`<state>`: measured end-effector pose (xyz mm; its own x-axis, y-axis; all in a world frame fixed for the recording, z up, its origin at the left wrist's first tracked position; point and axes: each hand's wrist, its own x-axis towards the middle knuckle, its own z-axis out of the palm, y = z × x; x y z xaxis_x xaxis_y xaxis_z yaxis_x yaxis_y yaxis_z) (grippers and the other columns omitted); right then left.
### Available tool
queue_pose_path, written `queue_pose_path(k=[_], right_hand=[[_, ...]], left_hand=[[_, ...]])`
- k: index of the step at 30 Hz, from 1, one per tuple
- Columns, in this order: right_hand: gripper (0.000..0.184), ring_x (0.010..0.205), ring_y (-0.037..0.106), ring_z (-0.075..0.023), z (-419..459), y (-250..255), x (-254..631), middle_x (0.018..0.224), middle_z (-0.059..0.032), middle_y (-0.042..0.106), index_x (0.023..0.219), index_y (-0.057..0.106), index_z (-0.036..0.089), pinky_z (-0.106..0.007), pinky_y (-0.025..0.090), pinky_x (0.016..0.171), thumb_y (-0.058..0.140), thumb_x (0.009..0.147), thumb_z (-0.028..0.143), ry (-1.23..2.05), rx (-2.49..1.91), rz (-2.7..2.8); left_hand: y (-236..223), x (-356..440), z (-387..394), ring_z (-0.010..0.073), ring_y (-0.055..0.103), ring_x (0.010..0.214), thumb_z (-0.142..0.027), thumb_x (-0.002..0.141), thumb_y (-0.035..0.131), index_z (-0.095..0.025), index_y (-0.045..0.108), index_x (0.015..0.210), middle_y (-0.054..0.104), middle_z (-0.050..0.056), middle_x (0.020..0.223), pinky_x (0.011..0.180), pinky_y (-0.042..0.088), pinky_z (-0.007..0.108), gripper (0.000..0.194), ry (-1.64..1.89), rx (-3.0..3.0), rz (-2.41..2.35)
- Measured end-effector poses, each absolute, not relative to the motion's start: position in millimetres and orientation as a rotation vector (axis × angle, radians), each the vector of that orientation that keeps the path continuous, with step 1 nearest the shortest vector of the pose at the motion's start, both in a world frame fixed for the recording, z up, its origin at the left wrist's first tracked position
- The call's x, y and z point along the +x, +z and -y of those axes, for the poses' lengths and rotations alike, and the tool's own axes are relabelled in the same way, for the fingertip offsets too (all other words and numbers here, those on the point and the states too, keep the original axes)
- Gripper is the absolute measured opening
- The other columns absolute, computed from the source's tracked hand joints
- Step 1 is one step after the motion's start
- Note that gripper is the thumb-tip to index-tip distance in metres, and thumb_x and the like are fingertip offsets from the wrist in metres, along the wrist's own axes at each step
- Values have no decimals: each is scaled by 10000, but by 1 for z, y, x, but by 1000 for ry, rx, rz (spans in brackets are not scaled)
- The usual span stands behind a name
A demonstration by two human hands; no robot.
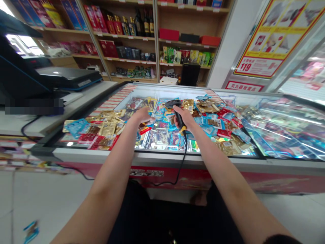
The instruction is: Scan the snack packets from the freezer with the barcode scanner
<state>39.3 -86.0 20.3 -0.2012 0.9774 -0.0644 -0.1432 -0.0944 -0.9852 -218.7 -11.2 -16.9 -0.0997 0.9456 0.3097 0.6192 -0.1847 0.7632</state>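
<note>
My right hand point(185, 117) is wrapped round the handle of a black-and-yellow barcode scanner point(179, 119), its head tilted up and to the left. A black cable runs down from its grip. My left hand point(142, 116) is curled to the left of the scanner, with a small red-and-yellow snack packet point(145, 130) showing just under its fingers. Most of those fingers are hidden. Gold, red and blue snack packets point(108, 127) lie heaped left of my left hand. Another mixed pile of packets point(213, 118) spreads right of the scanner.
Both piles lie on the glass top of a chest freezer point(91, 153), with goods in wire baskets below the glass. A counter point(76, 105) with black checkout equipment point(73, 77) stands at left. Stocked shelves point(127, 35) line the back. One packet point(31, 232) lies on the floor.
</note>
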Motion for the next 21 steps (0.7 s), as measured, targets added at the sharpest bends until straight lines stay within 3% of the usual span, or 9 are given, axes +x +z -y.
queue_pose_path(k=[3, 7, 10, 13, 16, 21], right_hand=[[409, 321, 544, -139, 86, 21, 25, 475, 6, 617, 822, 598, 200, -223, 413, 296, 747, 960, 556, 1481, -1054, 1240], [448, 315, 540, -138, 84, 22, 8, 465, 13, 604, 818, 596, 198, -228, 435, 302, 763, 941, 596, 1490, -1073, 1279], [492, 311, 536, -138, 78, 21, -4, 462, 16, 604, 828, 588, 202, -228, 427, 297, 784, 904, 647, 1499, -1076, 1285], [522, 315, 545, -139, 71, 19, -11, 465, 24, 606, 842, 574, 211, -226, 428, 304, 797, 873, 683, 1494, -1047, 1266], [510, 315, 544, -133, 68, 18, -13, 465, 33, 602, 855, 572, 212, -221, 431, 312, 786, 889, 674, 1471, -1027, 1233], [437, 324, 541, -122, 73, 22, -8, 470, 36, 600, 867, 581, 204, -211, 432, 319, 736, 966, 600, 1461, -1018, 1193]], left_hand=[[-15, -235, 13, 322, 743, 862, -202, 290, 962, -260, 681, 716, 696, 23, 711, 830, 573, 351, 514, 803, 1907, -1824], [-9, -233, 8, 388, 743, 1002, -237, 286, 968, -258, 624, 663, 718, 58, 762, 894, 576, 399, 511, 634, 2037, -1949], [-10, -226, -1, 414, 740, 998, -210, 327, 953, -259, 525, 578, 672, 64, 681, 922, 571, 444, 498, 549, 1981, -2030], [-13, -218, -10, 361, 745, 911, -151, 412, 892, -265, 505, 593, 650, 48, 643, 869, 576, 404, 442, 782, 1935, -1966], [-15, -213, -13, 327, 731, 922, -155, 518, 824, -249, 574, 737, 692, 52, 743, 867, 562, 385, 346, 1154, 1802, -1960], [-10, -207, -5, 247, 665, 886, -212, 695, 715, -217, 567, 885, 643, 24, 827, 867, 532, 364, 240, 1342, 1500, -1957]])
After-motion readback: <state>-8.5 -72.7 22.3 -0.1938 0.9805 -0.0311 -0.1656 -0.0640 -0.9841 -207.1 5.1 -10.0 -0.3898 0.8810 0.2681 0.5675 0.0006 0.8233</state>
